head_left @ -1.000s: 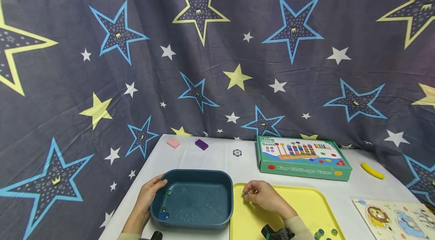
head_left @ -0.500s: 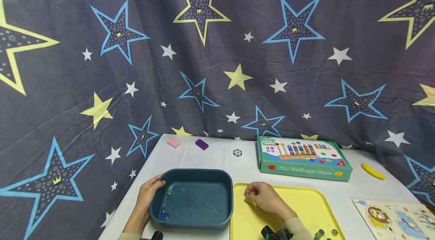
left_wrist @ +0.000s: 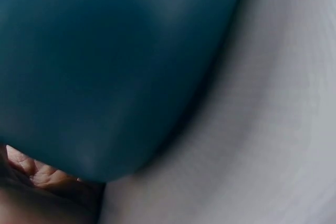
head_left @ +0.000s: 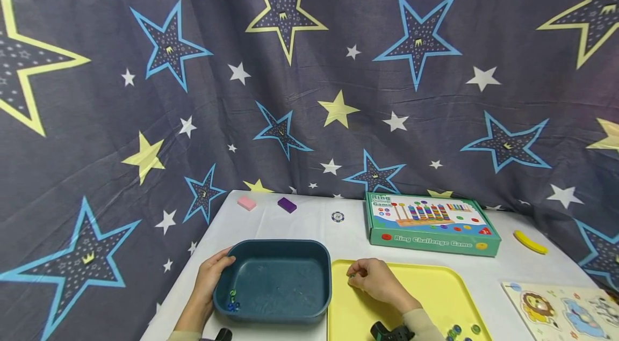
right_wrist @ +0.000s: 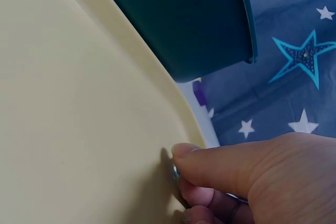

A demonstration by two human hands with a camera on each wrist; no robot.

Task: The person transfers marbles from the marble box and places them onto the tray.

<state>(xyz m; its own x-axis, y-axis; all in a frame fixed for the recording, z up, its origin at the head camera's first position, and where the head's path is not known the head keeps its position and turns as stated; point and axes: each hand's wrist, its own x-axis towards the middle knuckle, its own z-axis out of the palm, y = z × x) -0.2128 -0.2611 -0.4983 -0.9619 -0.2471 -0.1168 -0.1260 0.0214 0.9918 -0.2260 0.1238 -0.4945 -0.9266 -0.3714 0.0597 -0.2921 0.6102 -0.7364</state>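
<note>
My left hand (head_left: 209, 277) holds the left rim of a dark teal plastic tub (head_left: 285, 282), its thumb over the edge. Inside, several green and blue glass marbles (head_left: 233, 306) are gathered at the tub's near left corner. In the left wrist view, the tub's outer wall (left_wrist: 115, 66) fills much of the frame. Over the far left corner of a yellow tray (head_left: 416, 276), my right hand (head_left: 379, 282) pinches a small glass marble (right_wrist: 176, 172) between thumb and fingers, mostly hidden by them. More blue and green marbles (head_left: 456, 329) lie in the tray's near right corner.
Behind the tray stands a green ring game box (head_left: 432, 241). A yellow banana-shaped piece (head_left: 530, 242) and an animal picture board (head_left: 556, 306) are on the right. Pink (head_left: 246, 203) and purple (head_left: 287, 205) blocks and a round chip (head_left: 337, 216) lie toward the back.
A green marble inside the tub has rolled from the far left toward the near left corner, joining the others. Both hands have stayed almost in place.
</note>
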